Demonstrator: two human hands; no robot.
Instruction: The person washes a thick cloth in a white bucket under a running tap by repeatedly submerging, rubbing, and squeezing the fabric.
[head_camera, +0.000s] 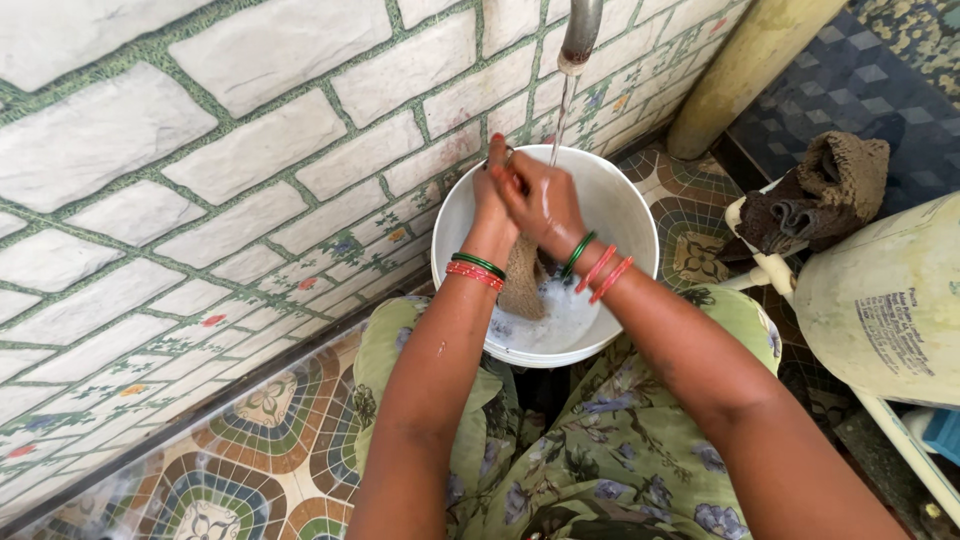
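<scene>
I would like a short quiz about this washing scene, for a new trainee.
1. True or false: water runs from the tap into the white bucket.
2. What hangs below the left hand and right hand? A) a brown cloth B) a steel plate C) a sponge
3. Fill in: a second brown cloth lies to the ___ of the bucket.

Key: 1 true; 2 A, the wet brown cloth hangs into the soapy water; 3 right.

Soft, even daylight fills the scene, with no hard shadows. The white bucket (620, 215) glares slightly. Tile lines on the wall (200, 150) bow near the edges; focus is sharp throughout.
</scene>
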